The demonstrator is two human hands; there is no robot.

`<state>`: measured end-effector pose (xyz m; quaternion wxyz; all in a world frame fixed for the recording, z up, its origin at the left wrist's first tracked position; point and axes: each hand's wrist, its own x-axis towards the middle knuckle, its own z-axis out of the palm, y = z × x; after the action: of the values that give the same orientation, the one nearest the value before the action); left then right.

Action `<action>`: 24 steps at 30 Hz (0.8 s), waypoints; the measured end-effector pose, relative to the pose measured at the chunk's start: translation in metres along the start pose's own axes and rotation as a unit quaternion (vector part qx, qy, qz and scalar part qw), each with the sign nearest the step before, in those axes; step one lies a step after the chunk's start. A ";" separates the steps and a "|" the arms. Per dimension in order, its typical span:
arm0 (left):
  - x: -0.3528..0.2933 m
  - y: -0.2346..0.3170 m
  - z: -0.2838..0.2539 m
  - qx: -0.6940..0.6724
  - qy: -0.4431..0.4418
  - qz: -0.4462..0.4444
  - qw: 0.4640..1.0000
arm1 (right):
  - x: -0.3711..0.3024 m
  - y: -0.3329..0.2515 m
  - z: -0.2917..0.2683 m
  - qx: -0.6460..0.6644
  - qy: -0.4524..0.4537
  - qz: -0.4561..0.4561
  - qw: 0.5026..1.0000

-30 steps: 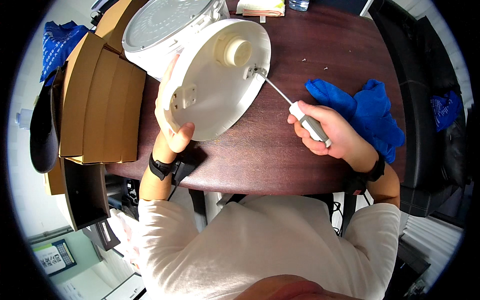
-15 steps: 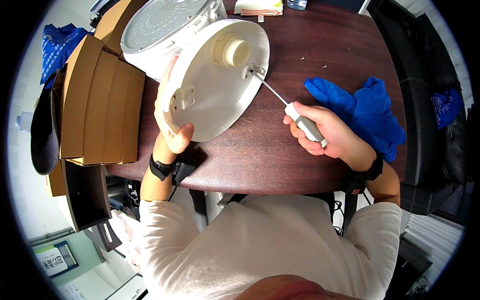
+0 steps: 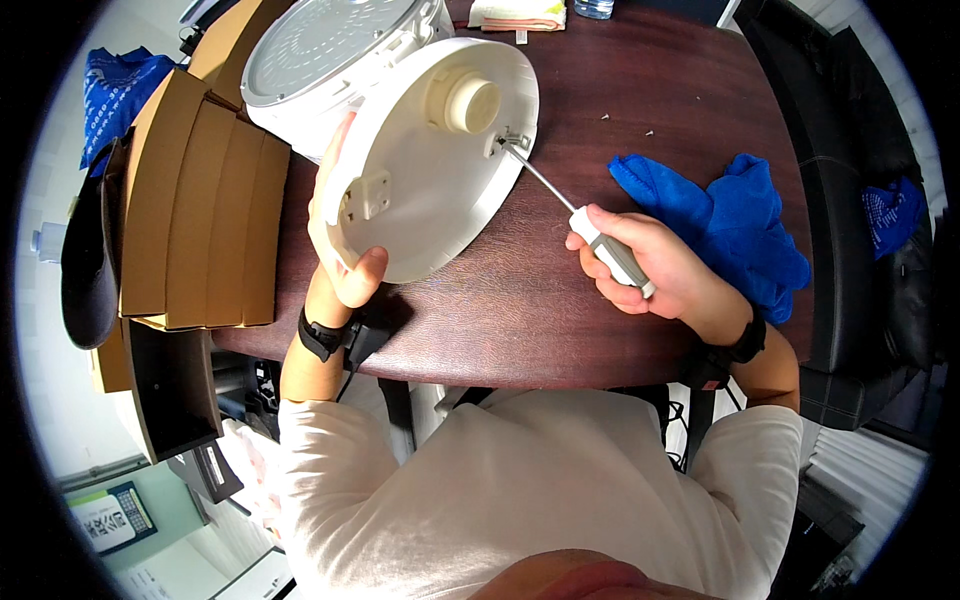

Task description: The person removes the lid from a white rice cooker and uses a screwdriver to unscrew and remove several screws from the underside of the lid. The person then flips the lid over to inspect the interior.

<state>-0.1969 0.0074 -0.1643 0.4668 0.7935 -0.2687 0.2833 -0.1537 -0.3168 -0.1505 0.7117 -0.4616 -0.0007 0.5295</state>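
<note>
A person's left hand (image 3: 342, 262) grips a white, dish-shaped plastic cover (image 3: 440, 205) by its near left edge, thumb hooked over the rim and fingers spread along the outside. The right hand (image 3: 655, 262) is closed around the white-and-grey handle of a screwdriver (image 3: 583, 221), thumb laid along the upper part of the grip.

The cover, held tilted over the left part of a dark reddish-brown table (image 3: 480, 330), shows its hollow inside: smooth and white, with a cream cylindrical fitting (image 3: 472, 106) toward the far end, a small raised mount (image 3: 369, 195) near the left rim and a metal-fitted bracket (image 3: 513, 139) by the right rim. The hollow faces the wearer and the right, its oval outline running from near left to far right.

The screwdriver's long axis slants across the table, its metal shaft pointing away and to the left, its tip at the bracket; exactly what the tip meets is too small to tell. Behind the cover stands a white appliance with a grey round top (image 3: 330, 48). A crumpled blue cloth (image 3: 725, 220) lies just beyond the right hand.
</note>
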 end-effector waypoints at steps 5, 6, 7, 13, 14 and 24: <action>0.001 -0.001 -0.001 0.009 -0.005 0.010 1.000 | 0.000 -0.001 0.000 -0.004 0.007 0.000 1.000; 0.000 -0.001 -0.001 0.011 -0.006 0.011 1.000 | 0.000 -0.001 0.000 -0.003 0.007 0.001 1.000; 0.001 -0.001 -0.001 0.011 -0.007 0.013 1.000 | 0.000 -0.001 0.000 -0.004 0.005 -0.001 1.000; 0.001 -0.003 -0.001 0.018 -0.014 0.020 1.000 | 0.000 0.001 0.002 -0.014 0.018 -0.004 1.000; 0.000 -0.004 -0.001 0.020 -0.016 0.024 0.999 | 0.000 0.001 0.005 -0.006 0.020 -0.001 1.000; 0.008 0.022 0.007 0.065 -0.018 0.008 0.998 | 0.011 0.003 0.031 -0.100 0.063 -0.005 0.993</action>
<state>-0.2053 -0.0097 -0.1481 0.4068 0.8249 -0.2644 0.2899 -0.1664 -0.2880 -0.1399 0.6632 -0.5630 -0.0116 0.4930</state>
